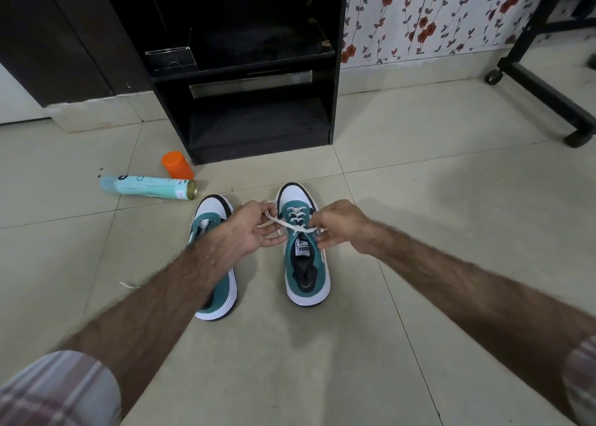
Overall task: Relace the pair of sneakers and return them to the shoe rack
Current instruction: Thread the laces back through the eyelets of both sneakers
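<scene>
The black shoe rack (258, 71) is being faced from the tiled floor (419, 216), where the two teal-and-white sneakers (304, 248) are being kept side by side, toes toward it. The white lace (292, 226) of the right-side sneaker is being pinched at either end by the left hand (248, 229) and right hand (342, 224). A spray can (148, 187) and orange cap (176, 165) are being left lying near the rack's left corner.

two teal-white sneakers (306, 248) upright on floor

The left hand (248, 229) and forearm hide the left sneaker's (216, 264) lacing.
</scene>
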